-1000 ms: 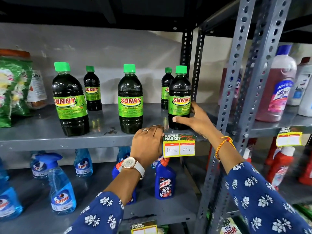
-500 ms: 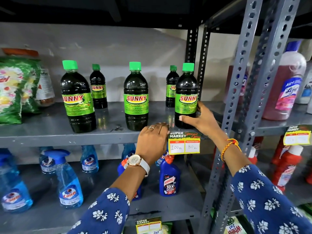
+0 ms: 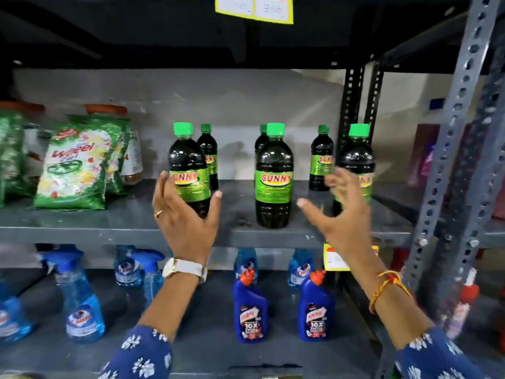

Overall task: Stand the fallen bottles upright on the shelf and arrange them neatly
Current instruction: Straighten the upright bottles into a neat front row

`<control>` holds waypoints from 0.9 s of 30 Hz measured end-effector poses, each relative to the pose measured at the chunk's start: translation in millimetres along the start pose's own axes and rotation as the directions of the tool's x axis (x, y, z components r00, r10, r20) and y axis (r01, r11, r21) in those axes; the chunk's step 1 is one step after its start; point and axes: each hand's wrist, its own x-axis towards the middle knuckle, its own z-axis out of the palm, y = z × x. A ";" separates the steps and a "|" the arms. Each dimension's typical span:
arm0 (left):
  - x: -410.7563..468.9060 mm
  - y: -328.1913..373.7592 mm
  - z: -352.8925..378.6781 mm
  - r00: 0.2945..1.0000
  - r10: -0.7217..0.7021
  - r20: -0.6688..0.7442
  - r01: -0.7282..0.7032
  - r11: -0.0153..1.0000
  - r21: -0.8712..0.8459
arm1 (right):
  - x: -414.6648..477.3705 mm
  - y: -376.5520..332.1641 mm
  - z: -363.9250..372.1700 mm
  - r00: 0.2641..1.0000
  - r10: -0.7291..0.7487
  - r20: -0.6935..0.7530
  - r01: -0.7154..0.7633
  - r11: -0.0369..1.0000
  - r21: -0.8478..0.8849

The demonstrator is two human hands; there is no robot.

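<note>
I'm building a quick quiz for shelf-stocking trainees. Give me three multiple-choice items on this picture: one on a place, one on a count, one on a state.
1. Where do the blue spray bottles stand?
A. beside the green packets
B. on the shelf below the Sunny bottles
C. on the top shelf

2. How many Sunny bottles stand in the front row?
A. one
B. three
C. five

3. What are the hands doing?
A. both open, gripping nothing
B. both clasped round one bottle
C. resting on the shelf edge

Answers:
1 B, they sit under the grey shelf.
2 B, the left bottle, middle bottle and right bottle are nearest.
3 A, the left hand and right hand are spread with fingers apart.
</note>
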 end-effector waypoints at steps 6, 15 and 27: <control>5.0 -28.6 -0.9 0.911 -0.276 0.307 0.190 0.941 0.281 | -6.8 -9.5 62.6 0.892 0.354 0.281 -0.302 0.929 -0.212; 5.0 -41.6 3.5 0.919 -0.274 0.283 0.176 0.928 0.328 | -6.9 -5.5 71.3 0.929 0.295 0.221 -0.199 0.906 -0.374; 4.5 -40.0 1.2 0.918 -0.291 0.269 0.202 0.928 0.314 | -7.4 -3.6 69.7 0.927 0.288 0.242 -0.179 0.903 -0.390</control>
